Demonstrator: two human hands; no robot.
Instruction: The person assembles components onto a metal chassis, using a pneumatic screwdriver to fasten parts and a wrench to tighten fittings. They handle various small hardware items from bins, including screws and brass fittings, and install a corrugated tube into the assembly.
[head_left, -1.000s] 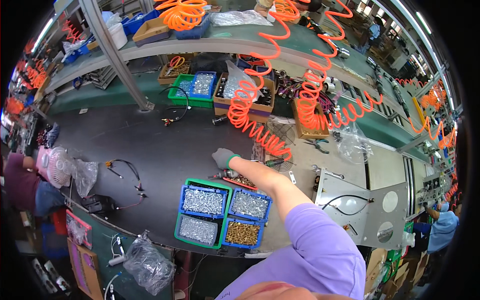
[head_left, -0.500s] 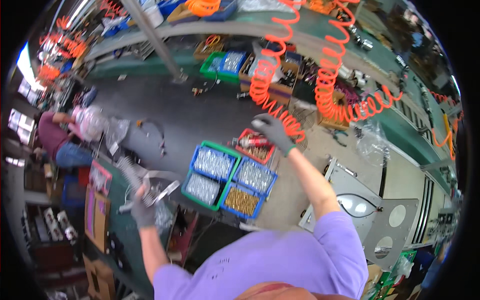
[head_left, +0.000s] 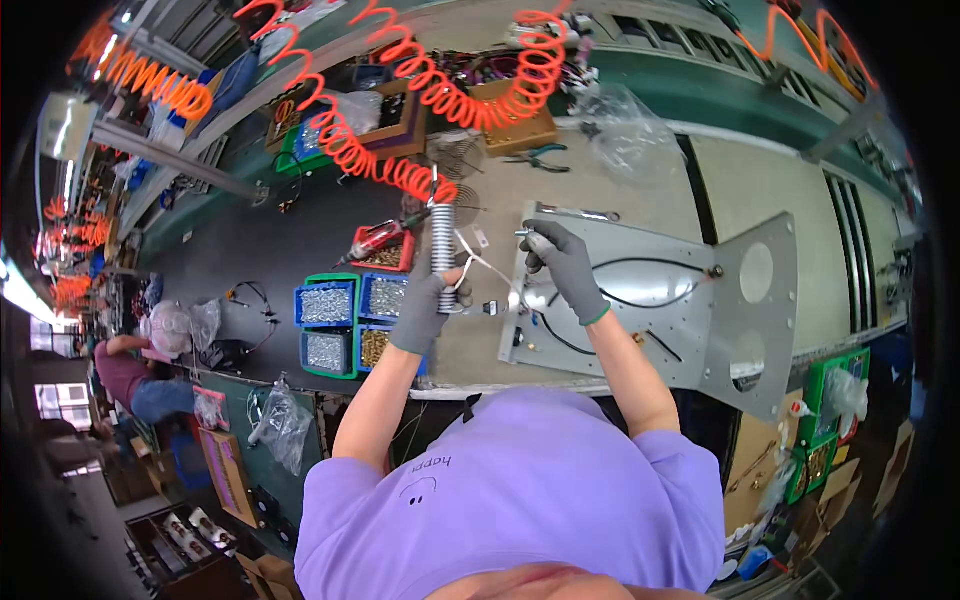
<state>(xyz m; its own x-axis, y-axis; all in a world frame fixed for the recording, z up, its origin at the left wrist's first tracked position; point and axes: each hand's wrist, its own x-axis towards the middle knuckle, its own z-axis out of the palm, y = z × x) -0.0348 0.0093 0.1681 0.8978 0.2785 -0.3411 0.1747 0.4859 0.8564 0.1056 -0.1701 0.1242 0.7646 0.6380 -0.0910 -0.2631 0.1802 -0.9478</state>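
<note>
My left hand (head_left: 427, 303), in a grey glove, is closed around the lower part of a silver metal coil (head_left: 442, 238). The coil stands lengthwise away from me, with white leads (head_left: 482, 262) trailing from its side toward the panel. My right hand (head_left: 566, 264), also gloved, pinches a small metal fastener (head_left: 524, 233) whose end pokes out left of the fingertips; its exact kind is too small to tell. That hand hovers over the left part of a grey sheet-metal panel (head_left: 655, 345). A black cable (head_left: 650, 263) curves across the panel.
Left of my left hand are blue and green bins of small hardware (head_left: 327, 303) and a red bin (head_left: 400, 255) with a red power screwdriver (head_left: 378, 238) on it. Orange coiled hoses (head_left: 365, 165) hang ahead. Pliers (head_left: 540, 157) lie beyond the panel; a person (head_left: 150, 380) is far left.
My view has swung right. My left hand has brought the coil from the left side to the bench before me. The right hand has moved from beside the red bin to the panel.
</note>
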